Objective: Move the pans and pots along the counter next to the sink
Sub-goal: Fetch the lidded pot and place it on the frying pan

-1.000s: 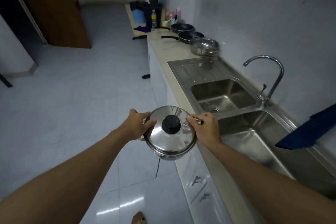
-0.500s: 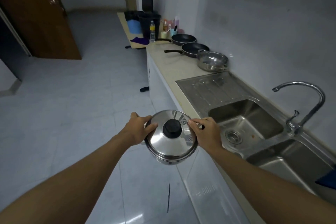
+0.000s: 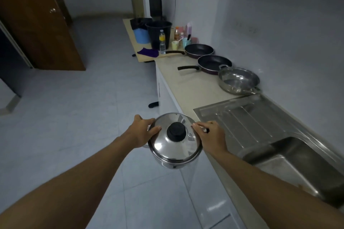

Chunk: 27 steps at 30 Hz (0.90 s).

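Steel lidded pot (image 3: 176, 140) in our grip, held over floor beside counter (image 3: 188, 87) edge. Left hand (image 3: 142, 132) and right hand (image 3: 211, 135) closed on opposite side handles, thumbs pressing lid rim. We keep it level so lid stays seated, carry past drainboard (image 3: 247, 117), set down on bare counter near steel pan (image 3: 238, 81), clear of two dark frying pans (image 3: 214, 64).
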Motion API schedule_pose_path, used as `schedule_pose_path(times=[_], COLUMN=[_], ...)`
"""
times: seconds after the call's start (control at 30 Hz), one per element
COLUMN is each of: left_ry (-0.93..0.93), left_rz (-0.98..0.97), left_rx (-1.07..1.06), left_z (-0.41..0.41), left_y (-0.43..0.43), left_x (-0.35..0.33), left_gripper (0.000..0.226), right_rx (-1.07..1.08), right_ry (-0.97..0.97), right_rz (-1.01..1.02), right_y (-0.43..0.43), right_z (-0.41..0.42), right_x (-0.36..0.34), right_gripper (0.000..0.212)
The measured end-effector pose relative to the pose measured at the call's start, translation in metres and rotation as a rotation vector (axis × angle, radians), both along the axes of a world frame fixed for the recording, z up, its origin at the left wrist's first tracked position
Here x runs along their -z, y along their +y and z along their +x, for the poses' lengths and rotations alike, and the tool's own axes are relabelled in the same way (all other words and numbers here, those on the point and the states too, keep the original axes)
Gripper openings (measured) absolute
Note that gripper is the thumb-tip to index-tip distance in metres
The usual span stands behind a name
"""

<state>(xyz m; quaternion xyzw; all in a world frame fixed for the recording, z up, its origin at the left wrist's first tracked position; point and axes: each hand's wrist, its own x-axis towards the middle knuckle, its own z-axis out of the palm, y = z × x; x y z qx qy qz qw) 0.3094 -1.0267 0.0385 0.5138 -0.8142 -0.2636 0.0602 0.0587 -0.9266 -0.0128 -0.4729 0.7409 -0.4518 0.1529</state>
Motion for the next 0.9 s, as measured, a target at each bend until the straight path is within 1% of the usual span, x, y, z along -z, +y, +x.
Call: schedule_pose_path(times=[0.2,0.33,0.47,0.7,0.9], left_ry=[0.001,0.026,-0.002,-0.007,0.009], left_rz=[-0.006,0.029,0.002,-0.010,-0.036], left_rx=[-0.008,-0.004,0.042,0.154,0.208], left_z=[-0.017,-0.028,-0.036,-0.045,-0.064], left_y=[-0.100,-0.169,-0.248,-0.391,-0.486], left_x=[-0.006,-0.004,-0.001,-0.010,-0.017], left_gripper=[0.050,0.050,0.051,0.047,0.043], right_rx=[-0.014,0.008,0.044,0.147,0.204], right_ry=[-0.009,-0.015,-0.010,-0.032,-0.009], right_rz=[0.007,0.022,0.015,0.006,-0.001], right_y=[-0.102,-0.166,-0.234,-0.351,-0.435], right_z=[-0.018,-0.026,-0.031,-0.028,-0.039], right_x=[-0.008,-0.007,-0.003,-0.009,-0.013], right_gripper=[0.021,0.022,0.023,0.024,0.025])
